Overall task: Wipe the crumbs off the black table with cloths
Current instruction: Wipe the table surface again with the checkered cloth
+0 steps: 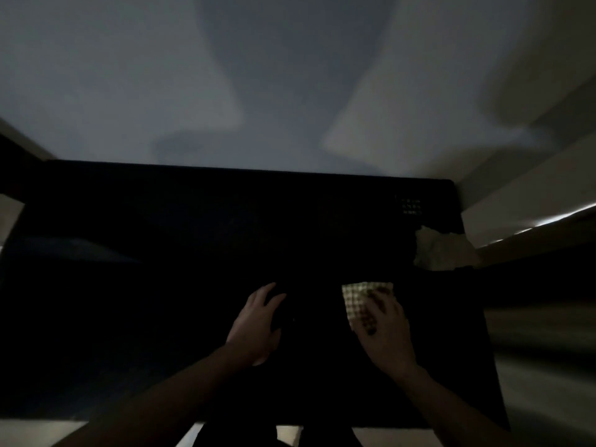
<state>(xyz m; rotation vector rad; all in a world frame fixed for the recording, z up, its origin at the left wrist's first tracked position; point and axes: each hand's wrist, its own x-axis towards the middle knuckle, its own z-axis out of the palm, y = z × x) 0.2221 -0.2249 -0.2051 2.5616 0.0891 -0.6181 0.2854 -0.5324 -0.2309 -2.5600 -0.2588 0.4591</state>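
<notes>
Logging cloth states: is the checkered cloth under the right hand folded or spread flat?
Cannot tell: the right hand covers much of the checkered cloth, and the frame is dark.

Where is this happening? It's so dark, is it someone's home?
Probably a dim room in a home, though I can't be sure. A black table stands against a plain wall, the right hand presses a checked cloth, and a crumpled pale cloth lies near the table's right edge.

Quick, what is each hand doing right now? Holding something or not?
Left hand: open, fingers spread over the black table, holding nothing I can see.
Right hand: open, fingers pressing flat on the checked cloth.
</notes>
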